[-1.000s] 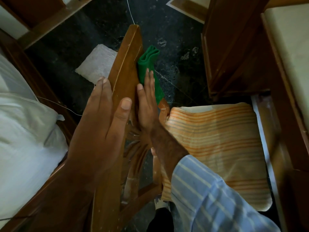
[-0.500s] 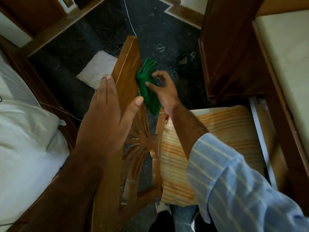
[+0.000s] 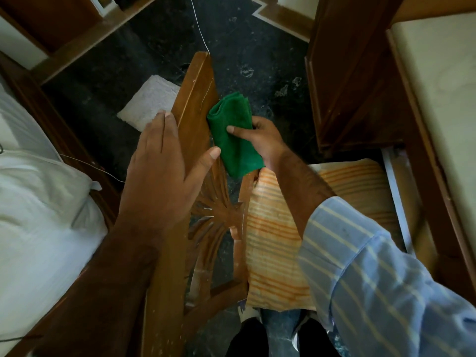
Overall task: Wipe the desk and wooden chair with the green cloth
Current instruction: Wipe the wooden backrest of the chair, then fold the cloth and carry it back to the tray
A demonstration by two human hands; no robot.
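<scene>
The wooden chair (image 3: 195, 99) stands below me, its carved back seen from above. My left hand (image 3: 164, 171) lies flat over the back's top rail, thumb hooked on the seat side. A folded green cloth (image 3: 233, 135) rests against the inner face of the chair back, just right of the rail. My right hand (image 3: 262, 140) grips it, thumb on the front of the cloth and fingers behind. The desk (image 3: 435, 86), with a pale top and dark wood sides, runs along the right edge.
An orange-striped cushion (image 3: 278, 253) covers the chair seat. A bed with white bedding (image 3: 38, 215) is at the left. A white mat (image 3: 149, 101) and a thin cable (image 3: 199, 27) lie on the dark floor. My feet show at the bottom.
My right hand went from flat fingers pressing the cloth on the chair back to gripping the cloth, and it shifted slightly away from the rail. My left hand stays on the rail.
</scene>
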